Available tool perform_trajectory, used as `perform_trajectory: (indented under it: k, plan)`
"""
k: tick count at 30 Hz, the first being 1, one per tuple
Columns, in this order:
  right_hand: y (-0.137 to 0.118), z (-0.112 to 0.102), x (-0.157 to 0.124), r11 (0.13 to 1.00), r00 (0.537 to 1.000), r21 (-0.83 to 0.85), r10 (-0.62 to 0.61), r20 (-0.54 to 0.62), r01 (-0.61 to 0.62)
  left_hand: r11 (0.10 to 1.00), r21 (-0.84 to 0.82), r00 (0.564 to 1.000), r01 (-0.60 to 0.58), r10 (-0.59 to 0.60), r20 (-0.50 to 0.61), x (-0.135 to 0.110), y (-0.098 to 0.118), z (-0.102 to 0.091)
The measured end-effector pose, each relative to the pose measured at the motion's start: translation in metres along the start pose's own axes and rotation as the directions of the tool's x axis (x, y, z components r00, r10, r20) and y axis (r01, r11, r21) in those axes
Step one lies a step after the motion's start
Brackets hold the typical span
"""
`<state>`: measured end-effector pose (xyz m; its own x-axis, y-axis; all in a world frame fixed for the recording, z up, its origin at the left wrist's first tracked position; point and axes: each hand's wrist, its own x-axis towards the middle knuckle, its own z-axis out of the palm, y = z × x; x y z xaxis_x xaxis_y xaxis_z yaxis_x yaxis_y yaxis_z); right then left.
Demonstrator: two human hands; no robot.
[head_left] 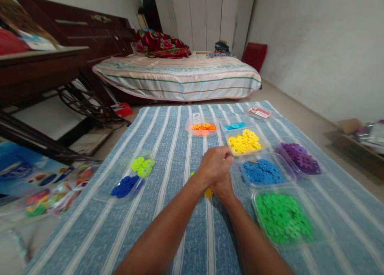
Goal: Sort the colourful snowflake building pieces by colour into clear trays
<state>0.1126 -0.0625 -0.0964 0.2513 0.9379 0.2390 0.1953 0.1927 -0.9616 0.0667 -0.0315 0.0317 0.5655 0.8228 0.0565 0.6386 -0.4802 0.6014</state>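
My left hand (214, 163) is closed, its fingers curled, and lies across my right hand (223, 185). Whatever they hold, if anything, is hidden behind the knuckles. Of my right hand mostly the back and wrist show; its fingers are bent in under the left. A yellow-orange piece (208, 193) peeks out below the wrists, and a bit of lime green (192, 174) shows left of them. Nearest the knuckles is a clear tub of yellow flower-shaped plastic pieces (244, 142). Right of the hands lie blue pieces (262, 171) in another clear tub.
More clear tubs hold green pieces (283, 217), purple pieces (300, 158), orange pieces (204, 127) and light-blue pieces (235, 125). At left, one tub has lime pieces (143, 166) and dark-blue pieces (125, 186). A striped cloth (168, 155) covers the table; a bed (180, 77) stands beyond.
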Motion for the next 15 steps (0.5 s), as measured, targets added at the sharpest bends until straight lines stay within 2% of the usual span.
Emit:
perform_trajectory:
  k: [3,7,11,15]
  plan:
    - [-0.008,-0.005,-0.003,0.999,0.999,-0.002,-0.036,0.000,0.036,0.993,0.080,0.996,0.091,-0.093,0.017,-0.025,-0.029,-0.014]
    - [-0.017,-0.009,-0.003,0.998,0.998,-0.010,-0.058,-0.008,0.058,0.983,0.122,0.987,0.140,-0.149,0.068,-0.060,-0.055,-0.011]
    - [-0.018,-0.009,-0.003,0.998,0.998,-0.013,-0.056,-0.020,0.056,0.962,0.224,0.970,0.154,-0.190,0.149,-0.081,-0.055,0.002]
    - [-0.016,-0.010,-0.003,0.999,0.999,-0.014,-0.046,-0.021,0.045,0.936,0.334,0.966,0.109,-0.179,0.186,-0.086,-0.047,0.011]
